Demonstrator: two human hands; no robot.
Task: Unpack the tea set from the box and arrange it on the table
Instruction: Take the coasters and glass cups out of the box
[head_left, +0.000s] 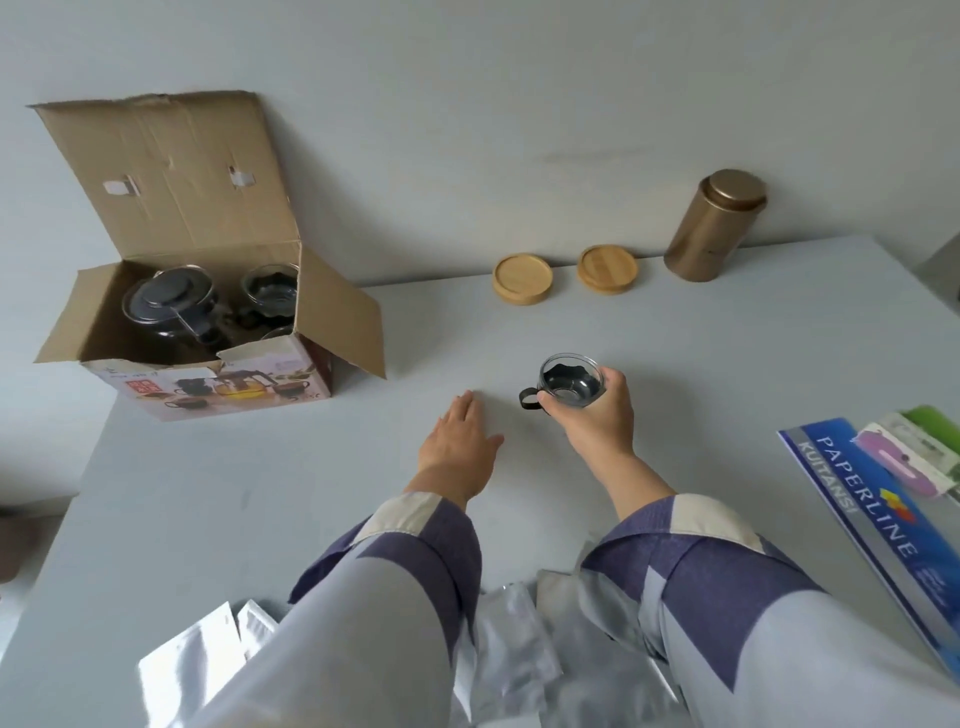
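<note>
An open cardboard box (218, 387) stands at the table's far left. Inside it sit a glass teapot with a dark lid (169, 304) and another glass cup (271, 288). My right hand (597, 415) grips a small glass cup with a black handle (569, 384) just above the middle of the table. My left hand (457, 447) lies flat on the table (260, 493), palm down, fingers apart, to the left of the cup and holding nothing.
Two round bamboo coasters (522, 278) (607, 269) and a gold tea canister (714, 226) stand along the far edge by the wall. A blue paper pack (883, 525) with a small packet on it lies at right. Silver foil pouches (509, 644) lie near me.
</note>
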